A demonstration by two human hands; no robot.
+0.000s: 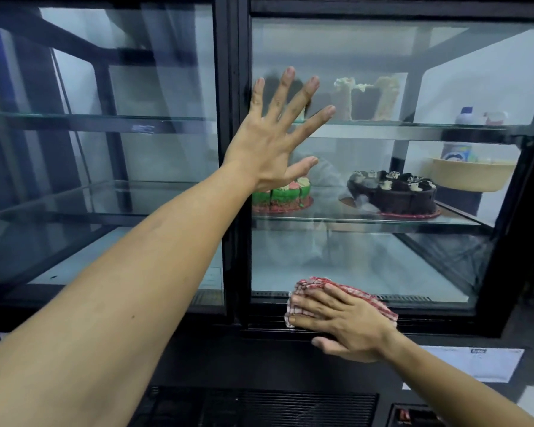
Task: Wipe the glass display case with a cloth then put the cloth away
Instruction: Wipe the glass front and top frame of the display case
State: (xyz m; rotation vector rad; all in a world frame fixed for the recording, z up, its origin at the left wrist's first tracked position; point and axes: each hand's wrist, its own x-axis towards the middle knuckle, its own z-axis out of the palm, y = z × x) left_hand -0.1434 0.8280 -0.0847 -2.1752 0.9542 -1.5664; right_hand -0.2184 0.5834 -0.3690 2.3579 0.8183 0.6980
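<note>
The glass display case (367,50) fills your view, black-framed, with two glass panels side by side and glass shelves behind them; your left arm runs up across the left panel, and your left hand (275,140) lies flat against the right panel near its left frame, fingers straight and spread wide, holding nothing; whether the palm itself meets the glass you cannot tell. Low down, your right hand (342,322) presses the cloth (315,291), a folded red-and-white checked one, against the bottom edge of that same right panel, where glass meets the black lower frame; the fingers lie straight on top of it, the thumb stretched out below, not curled round it. Behind the glass, on the middle shelf, a chocolate cake (395,192) sits to the right and a green and pink cake (284,195) to the left, partly hidden by your left hand; a beige bowl (469,177) stands further right; on the top shelf stand pale tall pieces (364,97), too blurred to make out.
</note>
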